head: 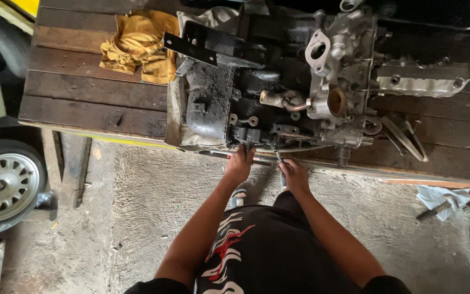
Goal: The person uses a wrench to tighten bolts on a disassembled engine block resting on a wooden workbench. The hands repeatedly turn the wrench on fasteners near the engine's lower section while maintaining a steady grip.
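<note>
Now my left hand [239, 165] grips a long metal tool [229, 155] at the counter's [82, 90] front edge; my right hand [295, 174] closes on a smaller tool [279, 158]; the greasy engine [267, 81] is part-stripped, with fittings left.

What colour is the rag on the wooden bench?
The rag is mustard yellow, seen best in the head view, lying crumpled beside the engine.

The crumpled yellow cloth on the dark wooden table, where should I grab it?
Pinch the crumpled yellow cloth at its raised folds in the middle, coming from above. It lies loose and bunched on the dark wooden table, left of the greasy engine block, nothing covering it.
</note>
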